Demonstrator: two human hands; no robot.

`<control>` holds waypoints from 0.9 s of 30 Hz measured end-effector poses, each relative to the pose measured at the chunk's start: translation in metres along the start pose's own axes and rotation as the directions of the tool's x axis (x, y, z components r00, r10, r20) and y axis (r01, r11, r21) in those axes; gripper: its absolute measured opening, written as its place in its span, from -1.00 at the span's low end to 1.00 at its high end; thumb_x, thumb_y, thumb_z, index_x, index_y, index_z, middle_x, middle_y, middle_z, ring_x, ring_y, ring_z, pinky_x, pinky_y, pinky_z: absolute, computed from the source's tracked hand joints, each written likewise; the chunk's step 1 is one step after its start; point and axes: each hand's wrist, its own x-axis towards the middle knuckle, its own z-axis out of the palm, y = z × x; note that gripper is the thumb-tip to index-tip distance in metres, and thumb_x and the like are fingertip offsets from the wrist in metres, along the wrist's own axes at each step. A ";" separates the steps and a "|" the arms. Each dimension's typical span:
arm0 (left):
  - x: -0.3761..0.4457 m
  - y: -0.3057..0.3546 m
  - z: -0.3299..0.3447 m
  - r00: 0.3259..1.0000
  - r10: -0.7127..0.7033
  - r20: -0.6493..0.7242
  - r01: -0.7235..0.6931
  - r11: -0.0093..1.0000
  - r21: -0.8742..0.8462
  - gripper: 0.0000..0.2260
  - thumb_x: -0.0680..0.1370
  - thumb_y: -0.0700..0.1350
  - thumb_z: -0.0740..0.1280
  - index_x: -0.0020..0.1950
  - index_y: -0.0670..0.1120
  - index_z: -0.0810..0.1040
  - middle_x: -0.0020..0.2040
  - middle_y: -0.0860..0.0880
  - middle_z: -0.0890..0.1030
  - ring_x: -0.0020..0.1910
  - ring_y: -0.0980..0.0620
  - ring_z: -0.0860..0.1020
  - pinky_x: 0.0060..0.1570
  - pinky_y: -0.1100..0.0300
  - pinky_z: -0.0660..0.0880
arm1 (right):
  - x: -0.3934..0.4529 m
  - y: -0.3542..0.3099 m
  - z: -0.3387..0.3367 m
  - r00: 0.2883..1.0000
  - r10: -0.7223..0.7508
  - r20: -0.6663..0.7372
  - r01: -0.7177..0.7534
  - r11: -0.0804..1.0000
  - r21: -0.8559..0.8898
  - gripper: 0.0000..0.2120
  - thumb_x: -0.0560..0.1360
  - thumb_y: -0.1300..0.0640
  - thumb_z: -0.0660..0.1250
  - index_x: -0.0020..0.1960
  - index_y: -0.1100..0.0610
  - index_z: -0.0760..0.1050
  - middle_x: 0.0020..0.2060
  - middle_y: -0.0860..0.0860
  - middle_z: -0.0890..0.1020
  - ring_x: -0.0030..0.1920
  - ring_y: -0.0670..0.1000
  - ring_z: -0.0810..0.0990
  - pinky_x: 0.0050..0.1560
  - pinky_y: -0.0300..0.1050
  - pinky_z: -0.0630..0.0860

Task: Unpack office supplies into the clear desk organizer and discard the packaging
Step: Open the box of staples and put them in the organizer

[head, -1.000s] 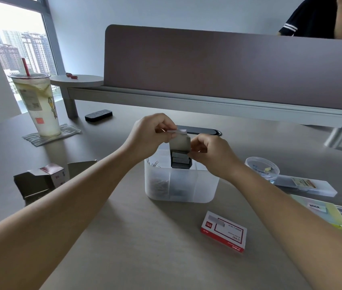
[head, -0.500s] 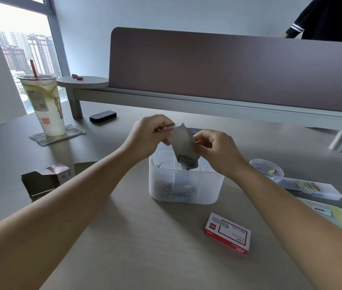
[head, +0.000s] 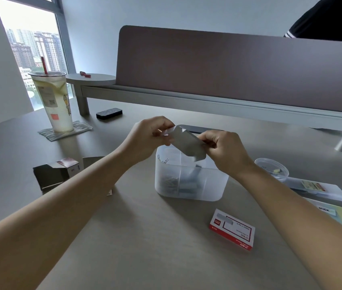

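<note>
A small grey cardboard box [head: 188, 144] is held tilted over the clear desk organizer [head: 189, 189], its open end pointing down into the right compartment. My left hand [head: 148, 138] pinches the box's upper left flap. My right hand [head: 225, 150] grips its right side. Grey staple strips lie in the organizer's middle compartment and paper clips in the left one. A red and white staple box [head: 231, 229] lies flat on the table in front of the organizer.
Opened dark packaging boxes [head: 58, 173] sit at the left. A drink cup [head: 52, 101] stands on a coaster at the far left. A small round clear tub [head: 271, 169], a long clear case [head: 316, 188] and sticky-note packs [head: 341, 216] lie at the right. A person sits behind the divider.
The grey box was upright with staple strips sliding out of its bottom; now it is tilted to the right and the strips have dropped into the organizer.
</note>
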 end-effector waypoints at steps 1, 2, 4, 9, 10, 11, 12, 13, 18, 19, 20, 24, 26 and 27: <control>-0.001 0.001 -0.001 1.000 0.001 0.000 -0.001 1.000 0.001 -0.80 0.38 -0.43 0.33 -0.08 -0.19 0.54 -0.28 0.03 0.52 -0.42 0.27 0.51 -0.18 0.21 0.48 | 0.000 0.000 0.001 1.000 -0.001 -0.011 0.001 1.000 0.004 -0.79 0.41 0.38 0.24 -0.10 0.19 0.61 -0.28 0.02 0.63 -0.31 -0.06 0.50 -0.27 -0.36 0.38; -0.001 0.001 -0.001 1.000 0.001 -0.001 -0.001 1.000 0.005 -0.79 0.38 -0.43 0.34 -0.08 -0.17 0.54 -0.28 0.04 0.53 -0.42 0.26 0.51 -0.17 0.16 0.48 | 0.001 -0.001 0.001 1.000 0.005 -0.013 -0.005 1.000 0.008 -0.79 0.41 0.37 0.23 -0.10 0.19 0.61 -0.27 0.04 0.65 -0.30 -0.05 0.51 -0.26 -0.33 0.40; -0.002 0.001 -0.001 1.000 -0.005 -0.002 0.005 1.000 0.022 -0.77 0.38 -0.41 0.35 -0.07 -0.14 0.53 -0.28 0.07 0.53 -0.43 0.26 0.50 -0.12 0.09 0.49 | 0.002 -0.001 0.002 0.999 0.042 0.003 -0.042 0.999 0.012 -0.78 0.41 0.37 0.22 -0.11 0.19 0.61 -0.25 0.07 0.66 -0.28 -0.04 0.53 -0.23 -0.24 0.44; 0.000 0.000 0.004 0.999 -0.049 -0.004 0.049 0.998 0.041 -0.77 0.39 -0.40 0.35 0.00 -0.19 0.52 -0.24 -0.06 0.55 -0.30 0.02 0.52 -0.01 -0.04 0.50 | 0.007 0.001 0.003 0.990 0.141 -0.002 -0.140 0.985 0.097 -0.76 0.40 0.40 0.19 -0.13 0.18 0.58 -0.32 0.02 0.61 -0.39 -0.25 0.53 -0.30 -0.47 0.40; 0.001 0.001 0.005 0.998 -0.058 0.001 0.058 0.998 0.032 -0.75 0.39 -0.39 0.34 0.02 -0.16 0.51 -0.25 -0.10 0.54 -0.29 -0.05 0.51 -0.01 -0.03 0.49 | 0.008 0.001 0.003 0.988 0.156 -0.012 -0.153 0.982 0.113 -0.76 0.40 0.41 0.19 -0.12 0.19 0.58 -0.30 0.02 0.61 -0.36 -0.19 0.54 -0.31 -0.47 0.41; 0.001 0.002 0.005 0.998 -0.063 0.007 0.063 0.998 0.021 -0.71 0.40 -0.39 0.33 0.04 -0.11 0.48 -0.28 -0.09 0.54 -0.31 -0.06 0.50 -0.03 0.02 0.47 | 0.010 0.002 0.002 0.985 0.171 -0.024 -0.167 0.977 0.134 -0.77 0.40 0.41 0.19 -0.10 0.20 0.57 -0.28 0.02 0.60 -0.33 -0.14 0.53 -0.31 -0.46 0.42; 0.001 0.003 0.004 0.998 -0.066 0.015 0.066 0.998 0.008 -0.67 0.40 -0.39 0.33 0.06 -0.04 0.44 -0.31 -0.06 0.53 -0.34 -0.01 0.50 -0.05 0.07 0.46 | 0.012 0.002 0.001 0.981 0.192 -0.033 -0.184 0.969 0.165 -0.78 0.41 0.41 0.20 -0.08 0.23 0.56 -0.28 0.02 0.58 -0.33 -0.12 0.51 -0.34 -0.46 0.43; 0.001 0.004 0.003 0.997 -0.068 0.023 0.068 0.998 -0.005 -0.61 0.41 -0.39 0.32 0.09 0.02 0.40 -0.32 -0.03 0.53 -0.37 0.06 0.50 -0.07 0.11 0.45 | 0.014 0.001 0.000 0.975 0.219 -0.035 -0.208 0.956 0.208 -0.81 0.43 0.40 0.20 -0.07 0.25 0.55 -0.29 0.02 0.56 -0.34 -0.12 0.49 -0.38 -0.46 0.43; -0.004 0.018 -0.004 0.995 -0.048 0.092 0.054 0.996 -0.070 -0.52 0.40 -0.37 0.36 0.09 0.16 0.38 -0.29 -0.05 0.51 -0.33 0.09 0.50 -0.10 0.24 0.46 | 0.014 -0.006 -0.018 0.947 0.321 -0.002 -0.301 0.889 0.346 -0.87 0.47 0.36 0.21 -0.05 0.29 0.53 -0.37 -0.01 0.52 -0.40 -0.09 0.46 -0.49 -0.45 0.42; -0.007 0.023 -0.003 0.993 -0.046 0.105 0.054 0.995 -0.083 -0.50 0.37 -0.38 0.37 0.10 0.13 0.38 -0.28 -0.07 0.51 -0.28 0.02 0.50 -0.09 0.20 0.47 | 0.011 -0.009 -0.022 0.945 0.328 0.005 -0.309 0.884 0.350 -0.87 0.47 0.35 0.21 -0.06 0.28 0.53 -0.37 -0.01 0.52 -0.41 -0.09 0.47 -0.48 -0.44 0.42; -0.010 0.028 -0.002 0.992 -0.046 0.115 0.058 0.993 -0.100 -0.48 0.35 -0.40 0.39 0.10 0.12 0.37 -0.25 -0.10 0.50 -0.24 -0.05 0.49 -0.08 0.17 0.50 | 0.008 -0.012 -0.026 0.943 0.332 0.013 -0.315 0.881 0.352 -0.88 0.47 0.35 0.22 -0.08 0.25 0.52 -0.37 -0.01 0.52 -0.43 -0.11 0.48 -0.47 -0.42 0.42; -0.038 0.048 0.006 0.995 -0.051 0.091 0.061 0.992 -0.110 -0.42 0.25 -0.29 0.49 0.00 0.27 0.34 -0.07 -0.40 0.51 -0.17 -0.26 0.49 0.04 -0.11 0.51 | -0.018 -0.026 -0.038 0.944 0.317 0.088 -0.327 0.872 0.365 -0.82 0.47 0.34 0.23 -0.25 0.15 0.48 -0.40 -0.02 0.51 -0.59 -0.23 0.47 -0.46 -0.41 0.43; -0.055 0.054 0.009 0.996 -0.060 0.068 0.067 0.992 -0.109 -0.42 0.18 -0.11 0.48 0.01 0.36 0.32 -0.06 -0.40 0.52 -0.10 -0.32 0.51 0.07 -0.16 0.50 | -0.036 -0.031 -0.039 0.939 0.317 0.131 -0.343 0.861 0.375 -0.78 0.47 0.34 0.23 -0.29 0.10 0.46 -0.41 -0.02 0.50 -0.60 -0.24 0.46 -0.47 -0.41 0.43; -0.064 0.055 0.011 0.995 -0.071 0.073 0.077 0.993 -0.087 -0.41 0.19 -0.10 0.48 0.05 0.36 0.32 -0.05 -0.37 0.54 -0.09 -0.32 0.50 0.06 -0.12 0.51 | -0.045 -0.034 -0.039 0.935 0.321 0.150 -0.354 0.855 0.378 -0.77 0.48 0.34 0.23 -0.29 0.10 0.45 -0.41 -0.02 0.50 -0.60 -0.24 0.46 -0.46 -0.41 0.43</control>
